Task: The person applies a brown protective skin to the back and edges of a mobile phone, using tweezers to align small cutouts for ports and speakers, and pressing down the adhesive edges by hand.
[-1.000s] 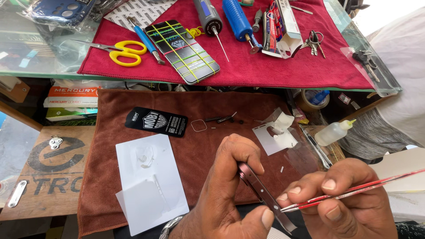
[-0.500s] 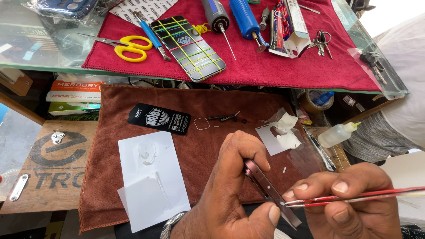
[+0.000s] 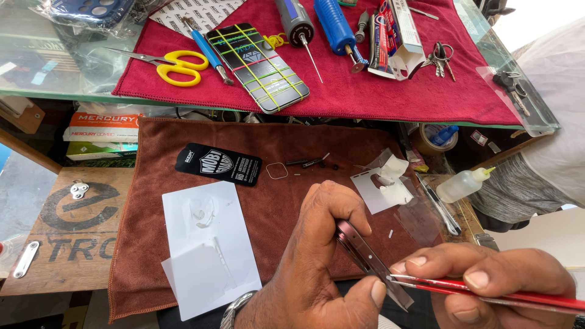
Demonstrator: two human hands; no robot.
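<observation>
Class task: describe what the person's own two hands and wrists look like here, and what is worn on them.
Both hands are bare, with no gloves or rings in view. The left hand has a silver metal watch band at the wrist. The right hand shows short, plain nails; no sleeve is visible.

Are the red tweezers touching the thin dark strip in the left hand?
Touching. In the head view, the red tweezers tips meet the thin dark strip near its lower end, no gap visible.

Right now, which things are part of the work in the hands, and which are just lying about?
In hand:
left hand pinching a thin metal frame strip
right hand holding red tweezers at the strip

Lying about:
yellow scissors
banded phone
blue screwdriver
keys
squeeze bottle
white paper
</observation>
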